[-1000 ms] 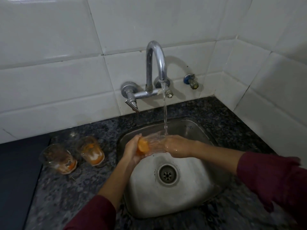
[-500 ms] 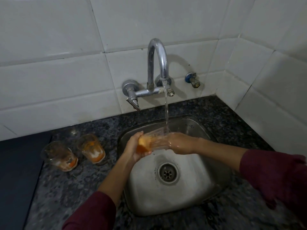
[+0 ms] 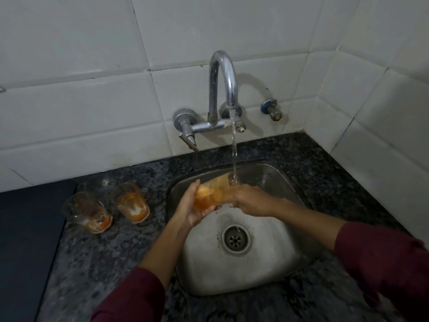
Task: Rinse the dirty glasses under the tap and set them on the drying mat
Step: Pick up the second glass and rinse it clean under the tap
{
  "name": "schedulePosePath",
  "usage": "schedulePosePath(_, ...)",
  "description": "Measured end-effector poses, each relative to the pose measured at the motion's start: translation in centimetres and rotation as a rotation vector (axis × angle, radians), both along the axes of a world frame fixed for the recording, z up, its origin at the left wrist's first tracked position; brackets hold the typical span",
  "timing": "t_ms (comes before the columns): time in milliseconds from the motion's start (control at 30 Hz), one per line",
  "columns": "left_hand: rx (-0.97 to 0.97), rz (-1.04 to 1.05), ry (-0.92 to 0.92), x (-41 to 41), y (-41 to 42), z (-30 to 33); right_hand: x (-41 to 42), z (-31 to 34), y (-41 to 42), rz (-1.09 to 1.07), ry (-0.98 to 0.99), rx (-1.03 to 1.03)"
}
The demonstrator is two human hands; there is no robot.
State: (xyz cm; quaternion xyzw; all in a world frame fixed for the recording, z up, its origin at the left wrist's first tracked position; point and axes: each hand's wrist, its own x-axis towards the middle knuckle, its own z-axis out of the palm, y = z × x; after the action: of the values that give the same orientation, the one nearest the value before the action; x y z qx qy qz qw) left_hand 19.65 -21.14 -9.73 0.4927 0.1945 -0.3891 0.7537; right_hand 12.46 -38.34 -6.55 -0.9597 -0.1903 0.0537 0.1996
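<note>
Change: over the last second the glass (image 3: 212, 192) tips from lying nearly flat across the sink (image 3: 267, 270) to mouth-up toward the tap (image 3: 222, 89), so the water stream (image 3: 234, 147) now meets its rim instead of running past it.
Meaning: by my reading the rinse of the first glass is only now properly under way; orange residue still coats the inside, so it is not ready for the drying mat (image 3: 25, 240).
Left hand: the left hand (image 3: 192, 210) cups the base end of the glass, fingers curled round it from below, thumb on top, a firm grip.
Right hand: the right hand (image 3: 248, 199) is at the mouth end, on the side of the glass nearest the stream; its fingers are curled and appear to hold or rub the rim, though whether any reach inside I cannot tell.
Glass in hand: over the sink, above and behind the drain (image 3: 235, 239), tilted with its mouth toward the tap.
Waiting glasses: two dirty glasses stand on the counter (image 3: 116, 263) left of the sink, well apart from the hands; the nearer glass (image 3: 132, 202) sits just beside the sink edge, the farther glass (image 3: 89, 212) left of it, next to the mat.
Mat: dark, left of the sink beyond the glasses; no glass shows on it.
Remaining: most of the task, as I judge it.
</note>
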Motion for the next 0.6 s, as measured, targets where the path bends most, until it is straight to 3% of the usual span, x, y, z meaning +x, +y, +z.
schedulePosePath(100, 0.031, -0.109, 0.057, -0.9, 0.7, -0.5, -0.7, 0.2, 0.5, -0.161, 0.080, 0.338)
schedulePosePath(200, 0.265, -0.262, -0.191, -1.9, 1.5, -2.3, -1.6, 0.4, 1.0, -0.282, 0.289, 0.629)
schedulePosePath(267, 0.220, -0.358, -0.245, -2.7, 1.6, -2.6, -2.3, -0.1, 1.4, -0.288, 0.480, 0.822)
schedulePosePath(367, 0.107, -0.506, -0.097, -4.0, 1.5, -2.1, -3.0, -1.8, 1.9, -0.283, 0.638, 1.001)
schedulePosePath(600, 0.098, -0.555, 0.145, -5.1, 1.9, -3.0, -4.2, -5.0, 3.2, -0.600, 0.620, 1.197)
